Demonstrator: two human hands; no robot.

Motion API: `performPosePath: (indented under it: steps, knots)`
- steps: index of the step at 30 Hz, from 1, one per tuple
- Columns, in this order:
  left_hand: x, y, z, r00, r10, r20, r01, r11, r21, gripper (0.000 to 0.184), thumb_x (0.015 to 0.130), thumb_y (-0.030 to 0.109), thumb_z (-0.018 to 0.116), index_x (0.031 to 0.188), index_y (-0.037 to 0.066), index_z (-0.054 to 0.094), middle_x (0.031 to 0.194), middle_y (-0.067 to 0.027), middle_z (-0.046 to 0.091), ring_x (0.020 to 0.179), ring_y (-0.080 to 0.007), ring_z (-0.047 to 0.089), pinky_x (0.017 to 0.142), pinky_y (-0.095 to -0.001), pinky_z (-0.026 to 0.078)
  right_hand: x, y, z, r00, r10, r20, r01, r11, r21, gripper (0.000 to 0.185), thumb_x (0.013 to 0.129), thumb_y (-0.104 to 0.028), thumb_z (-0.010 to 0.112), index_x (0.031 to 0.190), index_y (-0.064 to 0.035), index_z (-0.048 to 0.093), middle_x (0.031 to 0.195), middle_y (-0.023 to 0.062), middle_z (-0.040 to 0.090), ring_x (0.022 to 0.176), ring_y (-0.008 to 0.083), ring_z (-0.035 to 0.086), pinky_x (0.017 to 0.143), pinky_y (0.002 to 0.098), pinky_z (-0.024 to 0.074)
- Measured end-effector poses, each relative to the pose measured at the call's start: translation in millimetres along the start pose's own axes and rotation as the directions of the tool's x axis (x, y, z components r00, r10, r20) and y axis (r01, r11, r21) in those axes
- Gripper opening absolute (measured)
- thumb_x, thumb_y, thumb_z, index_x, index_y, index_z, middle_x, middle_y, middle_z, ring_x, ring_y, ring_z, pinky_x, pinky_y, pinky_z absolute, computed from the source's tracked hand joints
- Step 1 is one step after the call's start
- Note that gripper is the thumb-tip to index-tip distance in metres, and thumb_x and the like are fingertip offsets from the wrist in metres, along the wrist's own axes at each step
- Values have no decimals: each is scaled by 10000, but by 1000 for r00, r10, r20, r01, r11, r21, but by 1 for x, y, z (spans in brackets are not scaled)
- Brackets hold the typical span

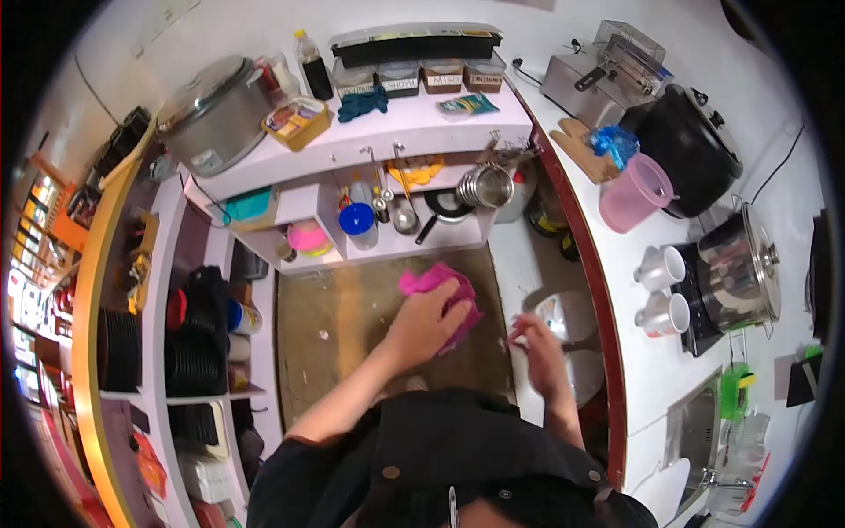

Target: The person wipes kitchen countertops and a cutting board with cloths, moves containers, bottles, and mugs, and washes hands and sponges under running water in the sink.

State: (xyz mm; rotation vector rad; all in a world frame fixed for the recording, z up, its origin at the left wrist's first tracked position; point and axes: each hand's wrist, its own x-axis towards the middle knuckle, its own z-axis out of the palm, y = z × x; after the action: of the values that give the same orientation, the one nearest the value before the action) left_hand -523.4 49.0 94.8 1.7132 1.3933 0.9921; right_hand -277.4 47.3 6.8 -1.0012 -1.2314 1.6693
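Observation:
My left hand (429,319) is closed on a bright pink cloth (437,276), which hangs bunched above the floor in front of my body. Part of the cloth lies under my palm and is hidden. To the right, my right hand (539,350) is raised with loosely bent fingers, apart from the cloth. I see nothing in it, though its fingertips are slightly blurred. Beyond that hand, white plastic containers (570,317) stand low under the right counter.
Ahead, a white counter (400,116) carries a rice cooker (207,110) and labelled tubs. Its lower shelf holds a blue-lidded container (358,227), ladles and a pan. Shelves with black dishes (195,348) line the left. The right counter (585,207) bears a pink pitcher (635,195) and a steel pot (738,268).

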Motion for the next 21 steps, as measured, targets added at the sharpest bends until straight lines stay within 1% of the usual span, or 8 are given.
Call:
performPosePath:
  steps: [2,4,8,10,13,14,15,21]
  knots:
    - [20,-12,-13,978,-81,193,80,997,13,253,908,277,525,929,28,562,803,-216,572,753,-401,568,659,-399,450,27,4,48,970,204,131,-240,888,392,453,971,-403,383,1247,-61,491,1199,93,530,1093,205,519,914,347,434]
    - [39,-28,-8,892,39,450,-62,997,38,297,906,315,527,903,21,564,794,-204,569,757,-391,571,666,-421,446,51,-9,82,894,359,269,-431,520,738,501,971,-440,341,1274,-63,475,1242,119,522,1126,242,526,936,378,444]
    - [101,-48,-19,767,93,634,-207,972,108,345,897,362,539,885,20,583,837,-186,574,831,-357,572,721,-429,444,113,21,68,951,301,77,-233,526,818,544,971,-458,298,1335,-68,406,1280,137,502,1143,291,522,965,407,441]
    - [166,-75,-39,807,203,555,-300,950,89,305,891,322,556,902,20,602,890,-165,579,909,-317,563,776,-397,442,161,14,57,992,40,-118,11,914,405,552,966,-466,306,1331,-66,409,1277,132,505,1154,294,512,978,419,428]
    - [281,-108,-67,961,273,43,-276,953,124,263,824,209,625,1013,28,612,934,-155,586,943,-295,563,854,-383,436,229,-5,42,983,12,-181,86,849,522,581,933,-510,375,1312,-74,433,1279,119,502,1188,286,481,1018,447,380]
    - [328,-127,-71,961,267,-71,-251,951,178,337,813,218,633,1091,35,577,1001,-163,574,979,-309,550,872,-390,433,255,-20,34,989,63,-137,54,702,710,589,926,-520,388,1318,-82,427,1287,117,495,1198,286,472,1024,452,371]
    - [372,-141,-73,944,301,-133,-253,923,291,378,808,226,637,1126,40,554,1037,-173,562,999,-314,542,885,-395,431,282,-33,25,992,99,-75,13,517,856,598,918,-529,401,1324,-90,422,1294,116,488,1207,285,462,1030,457,362]
    - [563,-211,-60,957,157,-245,44,754,655,486,750,231,670,1170,42,514,1084,-191,548,1030,-338,530,851,-442,451,403,-89,-16,957,-21,-291,229,670,706,588,886,-466,469,1338,-94,406,1293,114,485,1198,306,465,1019,476,364]
